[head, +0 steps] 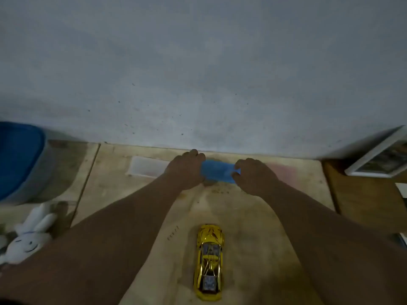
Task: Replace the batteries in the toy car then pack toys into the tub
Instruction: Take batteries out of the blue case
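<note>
A shiny yellow toy car [209, 263] stands on its wheels on the wooden table [253, 227], near the front, between my forearms. Farther back, close to the wall, both hands grip a flat blue rectangular object [218, 172]. My left hand [186, 170] holds its left end and my right hand [253, 176] holds its right end. What the blue object is stays unclear because the picture is blurred. A blue tub [19, 157] stands at the left edge. A white plush rabbit [28, 236] lies at the near left.
A white flat rectangular piece [147, 168] lies left of my left hand, and a faint pink patch [284, 170] shows right of my right hand. A white-framed picture [378, 159] rests on a darker surface at the right. A grey wall runs along the table's back.
</note>
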